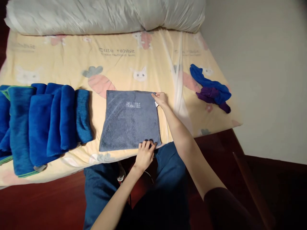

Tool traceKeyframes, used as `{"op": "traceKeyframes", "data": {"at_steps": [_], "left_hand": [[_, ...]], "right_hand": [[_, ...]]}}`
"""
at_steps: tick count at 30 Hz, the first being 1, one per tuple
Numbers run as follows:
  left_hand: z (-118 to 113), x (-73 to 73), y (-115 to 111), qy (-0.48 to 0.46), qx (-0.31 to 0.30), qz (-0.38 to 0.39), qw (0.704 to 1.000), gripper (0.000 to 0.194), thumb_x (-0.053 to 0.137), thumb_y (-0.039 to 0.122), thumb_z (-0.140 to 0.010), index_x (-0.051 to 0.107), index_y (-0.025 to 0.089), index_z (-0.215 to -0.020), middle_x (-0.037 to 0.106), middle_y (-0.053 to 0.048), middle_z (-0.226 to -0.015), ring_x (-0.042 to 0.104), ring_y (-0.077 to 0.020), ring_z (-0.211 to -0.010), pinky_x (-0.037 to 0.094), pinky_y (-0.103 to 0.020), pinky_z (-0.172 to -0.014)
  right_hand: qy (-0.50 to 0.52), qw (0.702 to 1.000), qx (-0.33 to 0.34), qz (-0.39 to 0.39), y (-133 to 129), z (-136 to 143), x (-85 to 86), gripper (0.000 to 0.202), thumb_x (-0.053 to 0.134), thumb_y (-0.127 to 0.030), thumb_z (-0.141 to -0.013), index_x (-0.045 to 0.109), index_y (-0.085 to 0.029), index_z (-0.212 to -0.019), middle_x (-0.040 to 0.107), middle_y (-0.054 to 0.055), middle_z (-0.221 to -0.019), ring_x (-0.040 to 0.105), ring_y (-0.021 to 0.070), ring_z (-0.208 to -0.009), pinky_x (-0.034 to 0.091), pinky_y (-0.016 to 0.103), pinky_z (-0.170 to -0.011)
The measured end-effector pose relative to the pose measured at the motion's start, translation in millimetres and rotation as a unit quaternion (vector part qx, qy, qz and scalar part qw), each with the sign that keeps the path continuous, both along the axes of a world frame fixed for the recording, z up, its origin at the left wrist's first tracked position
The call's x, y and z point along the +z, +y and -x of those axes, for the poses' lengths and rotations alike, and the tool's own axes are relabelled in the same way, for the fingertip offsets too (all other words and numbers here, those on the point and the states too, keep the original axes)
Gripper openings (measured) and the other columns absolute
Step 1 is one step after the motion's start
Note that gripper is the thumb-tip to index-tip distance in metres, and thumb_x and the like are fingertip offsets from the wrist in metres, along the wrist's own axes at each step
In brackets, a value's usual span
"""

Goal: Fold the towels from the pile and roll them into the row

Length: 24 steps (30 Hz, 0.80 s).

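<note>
A grey towel (130,123) with white lettering near its far edge lies flat, as a near-square, on the bed in front of me. At its far right corner, beside a small white tag, my right hand (161,99) pinches the cloth between thumb and fingers. My left hand (145,155) is at the near edge close to the right corner, its fingers bent over the cloth and its thumb at the corner.
Several folded blue towels (40,121) lie overlapping on the left. Crumpled blue and purple cloths (211,89) are at the right of the yellow rabbit-print sheet (148,60). A pale rolled bundle (107,16) spans the back, and a wall (259,70) stands on the right.
</note>
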<state>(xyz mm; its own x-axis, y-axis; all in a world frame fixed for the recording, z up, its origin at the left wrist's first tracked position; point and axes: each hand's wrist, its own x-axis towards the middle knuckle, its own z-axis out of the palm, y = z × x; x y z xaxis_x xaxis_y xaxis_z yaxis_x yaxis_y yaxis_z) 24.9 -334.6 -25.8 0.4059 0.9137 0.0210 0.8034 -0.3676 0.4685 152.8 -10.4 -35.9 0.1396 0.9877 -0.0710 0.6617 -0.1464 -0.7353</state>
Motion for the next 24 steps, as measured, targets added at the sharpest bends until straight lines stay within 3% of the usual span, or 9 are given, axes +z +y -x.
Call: {"op": "traceKeyframes", "data": {"at_steps": [4,9,12,14,17,19,21,24], "left_hand": [[-1,6.7,5,0.002,0.002,0.028,1.0,0.043,0.053,0.019,-0.095,0.055,0.022,-0.137,0.059,-0.012,-0.123,0.053,-0.0287,-0.109,0.048,-0.045,-0.087],[18,33.3,27,-0.069,-0.041,0.1,0.992,0.03,0.05,0.029,-0.099,0.062,0.022,-0.126,0.062,-0.009,-0.12,0.058,-0.026,-0.112,0.053,-0.042,-0.091],[58,48.1,76,-0.142,-0.004,0.087,0.986,0.029,0.041,0.026,-0.103,0.064,0.021,-0.119,0.065,-0.007,-0.116,0.062,-0.0195,-0.106,0.053,-0.035,-0.096],[98,51.5,126,-0.126,0.058,0.011,0.99,0.027,0.042,0.022,-0.1,0.065,0.02,-0.115,0.065,-0.009,-0.113,0.06,-0.0228,-0.11,0.051,-0.04,-0.102],[163,46.7,205,-0.063,0.173,-0.066,0.981,0.029,0.045,0.015,-0.095,0.066,0.017,-0.114,0.063,-0.013,-0.118,0.057,-0.027,-0.116,0.044,-0.047,-0.11],[200,40.1,246,-0.022,0.235,-0.059,0.97,0.03,0.052,0.014,-0.09,0.067,0.015,-0.115,0.063,-0.015,-0.121,0.057,-0.0291,-0.118,0.043,-0.048,-0.111],[224,33.5,273,-0.018,0.25,-0.007,0.968,0.032,0.059,0.018,-0.085,0.068,0.014,-0.116,0.066,-0.014,-0.117,0.062,-0.0277,-0.108,0.049,-0.045,-0.102],[236,25.3,287,-0.051,0.239,0.043,0.969,0.03,0.066,0.026,-0.081,0.071,0.013,-0.108,0.07,-0.011,-0.105,0.066,-0.0242,-0.093,0.053,-0.039,-0.092]], "right_hand": [[-0.116,0.991,-0.053,-0.043,-4,1,-7.6,0.042,0.061,-0.044,-0.091,0.051,-0.022,-0.057,0.054,-0.001,-0.056,0.052,0.0149,-0.059,0.034,0.025,-0.058],[-0.166,0.976,-0.065,-0.126,-17,2,-20.8,0.048,0.042,-0.052,-0.1,0.058,-0.022,-0.066,0.062,0.003,-0.064,0.057,0.0176,-0.065,0.035,0.026,-0.062],[-0.166,0.975,-0.05,-0.139,-18,1,-26.1,0.049,0.04,-0.054,-0.1,0.061,-0.022,-0.07,0.065,0.004,-0.066,0.059,0.0186,-0.068,0.036,0.027,-0.063],[-0.16,0.977,-0.044,-0.135,-16,0,-27.3,0.047,0.042,-0.054,-0.099,0.063,-0.021,-0.073,0.067,0.005,-0.069,0.06,0.0191,-0.069,0.037,0.027,-0.064],[-0.14,0.984,-0.037,-0.108,-7,-5,-28.0,0.038,0.051,-0.051,-0.096,0.066,-0.021,-0.076,0.07,0.004,-0.072,0.061,0.019,-0.069,0.039,0.028,-0.066],[-0.112,0.99,-0.023,-0.083,1,-11,-30.2,0.035,0.059,-0.05,-0.092,0.066,-0.021,-0.076,0.069,0.003,-0.07,0.06,0.0182,-0.067,0.039,0.028,-0.066],[-0.064,0.996,0.0,-0.061,10,-19,-35.3,0.035,0.064,-0.052,-0.087,0.066,-0.02,-0.074,0.066,0.001,-0.065,0.059,0.0168,-0.064,0.039,0.027,-0.064],[0.033,0.998,0.032,-0.045,22,-30,-46.6,0.039,0.069,-0.055,-0.083,0.064,-0.018,-0.071,0.061,-0.002,-0.06,0.056,0.0145,-0.061,0.039,0.025,-0.06]]}}
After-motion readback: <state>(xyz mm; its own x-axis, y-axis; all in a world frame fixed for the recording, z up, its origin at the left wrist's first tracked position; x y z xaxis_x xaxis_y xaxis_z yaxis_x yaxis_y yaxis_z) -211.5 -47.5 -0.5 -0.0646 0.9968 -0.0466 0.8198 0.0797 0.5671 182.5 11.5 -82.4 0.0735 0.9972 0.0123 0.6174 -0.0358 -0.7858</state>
